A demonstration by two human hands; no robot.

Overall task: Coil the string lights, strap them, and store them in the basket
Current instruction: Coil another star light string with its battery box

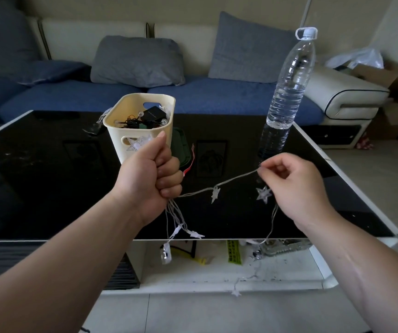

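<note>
Grips gathered loops of lights [214, 193] in left hand [155, 174], pinches them further along with right hand [291, 186], above the table [49, 176], before the basket [116, 138]. Could snag the tail dangling past the table edge, or topple the bottle [286, 92] near that hand.

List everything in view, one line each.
string lights: one strand, white stars, held between both hands, trailing below the table edge
basket: one, cream, on the table
water bottle: one, clear, upright on the table
green object: one, dark green, beside the basket
table: one, black top, white frame
sofa: one, blue, behind the table
cushions: two, grey, on the sofa
cardboard box: one, brown, far right
left hand: one, grips the gathered loops
right hand: one, pinches the wire
</note>
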